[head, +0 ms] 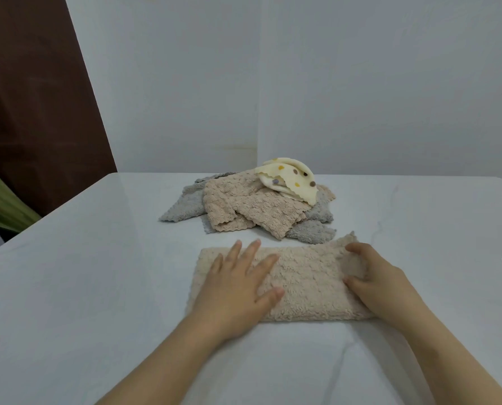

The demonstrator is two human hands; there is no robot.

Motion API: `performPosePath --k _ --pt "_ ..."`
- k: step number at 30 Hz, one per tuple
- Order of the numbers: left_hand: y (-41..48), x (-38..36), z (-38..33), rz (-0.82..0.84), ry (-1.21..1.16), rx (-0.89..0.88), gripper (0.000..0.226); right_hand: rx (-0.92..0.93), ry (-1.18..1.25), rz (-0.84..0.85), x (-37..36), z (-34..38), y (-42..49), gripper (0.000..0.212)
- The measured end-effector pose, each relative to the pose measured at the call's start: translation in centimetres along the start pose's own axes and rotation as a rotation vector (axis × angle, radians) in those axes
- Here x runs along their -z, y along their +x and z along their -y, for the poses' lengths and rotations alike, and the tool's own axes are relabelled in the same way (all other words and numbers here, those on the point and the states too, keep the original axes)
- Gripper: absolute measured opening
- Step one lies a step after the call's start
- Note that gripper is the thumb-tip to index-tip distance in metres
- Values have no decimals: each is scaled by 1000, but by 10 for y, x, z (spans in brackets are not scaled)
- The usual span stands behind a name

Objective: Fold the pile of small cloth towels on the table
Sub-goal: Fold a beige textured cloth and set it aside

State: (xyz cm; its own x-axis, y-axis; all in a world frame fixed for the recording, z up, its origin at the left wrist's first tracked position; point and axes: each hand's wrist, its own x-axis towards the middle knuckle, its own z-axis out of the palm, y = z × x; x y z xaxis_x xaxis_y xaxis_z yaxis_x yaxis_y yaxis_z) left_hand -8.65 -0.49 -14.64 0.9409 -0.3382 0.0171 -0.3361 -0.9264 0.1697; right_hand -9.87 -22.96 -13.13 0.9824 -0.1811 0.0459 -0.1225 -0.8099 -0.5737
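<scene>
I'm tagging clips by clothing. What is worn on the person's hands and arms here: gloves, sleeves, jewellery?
Nothing worn shows. The left hand and right hand are bare, with no gloves, rings or bracelets. The left forearm and right forearm are uncovered down to the frame edge, with no sleeve, watch or marking.

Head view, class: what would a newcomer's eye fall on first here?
At the front of the white table, the left hand presses flat on a beige towel while the right hand grips its bunched right end. Behind it lies a loose pile of beige and grey towels, topped by a pale yellow dotted cloth.
</scene>
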Motion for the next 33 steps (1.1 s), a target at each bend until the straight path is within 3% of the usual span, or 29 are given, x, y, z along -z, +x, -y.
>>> performPosePath --k 7,11,15,18,24,33 --pt "7 -10 -25 148 74 28 56 -10 153 -121 11 -4 1 48" --pt "9 -8 -34 167 75 45 57 -186 177 -64 18 -13 2 59" --pt "16 4 -28 101 28 18 58 -241 236 -44 25 -18 1 32" --pt "20 7 -18 34 46 18 65 -216 317 -49 26 -19 2 38" --pt "19 -6 -15 145 71 73 67 -239 573 -25 24 -16 6 38" --pt "3 10 0 -15 12 60 61 -223 848 -97 12 -4 3 10"
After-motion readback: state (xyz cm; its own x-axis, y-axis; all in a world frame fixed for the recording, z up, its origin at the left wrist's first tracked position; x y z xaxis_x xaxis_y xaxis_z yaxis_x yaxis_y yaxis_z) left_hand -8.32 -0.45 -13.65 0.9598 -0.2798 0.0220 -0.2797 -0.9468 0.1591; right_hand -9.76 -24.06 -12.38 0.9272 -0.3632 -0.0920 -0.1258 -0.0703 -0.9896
